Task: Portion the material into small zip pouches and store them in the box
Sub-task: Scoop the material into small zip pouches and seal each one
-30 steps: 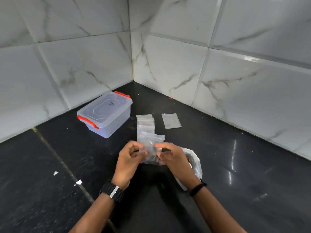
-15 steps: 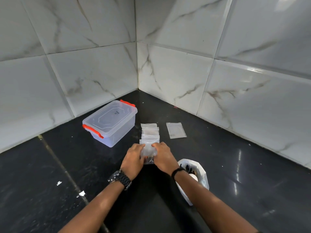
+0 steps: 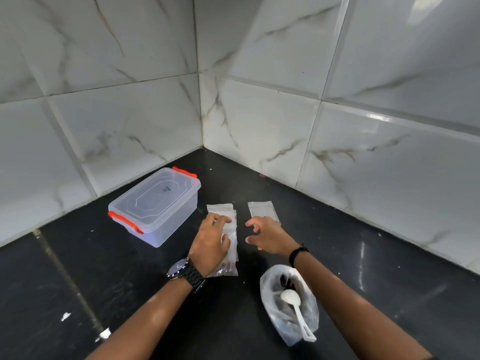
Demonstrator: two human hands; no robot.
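1. We rest our left hand [image 3: 211, 240] flat on the stack of pouches [image 3: 230, 245], fingers spread, pinching nothing.
2. Our right hand [image 3: 268, 236] hovers just right of the stack, fingers loosely curled and empty.
3. The closed box [image 3: 155, 206] sits left of the stack.
4. One single pouch [image 3: 262, 210] lies right of the stack.
5. The bag [image 3: 291, 305] with a white spoon [image 3: 294, 305] is nearer us, to the right of the stack.

We can make out only one mark: a small dark handwritten scrawl on the lid of the clear plastic storage box with orange latches [image 3: 155, 206], too small for us to read with certainty. We find no other lettering.
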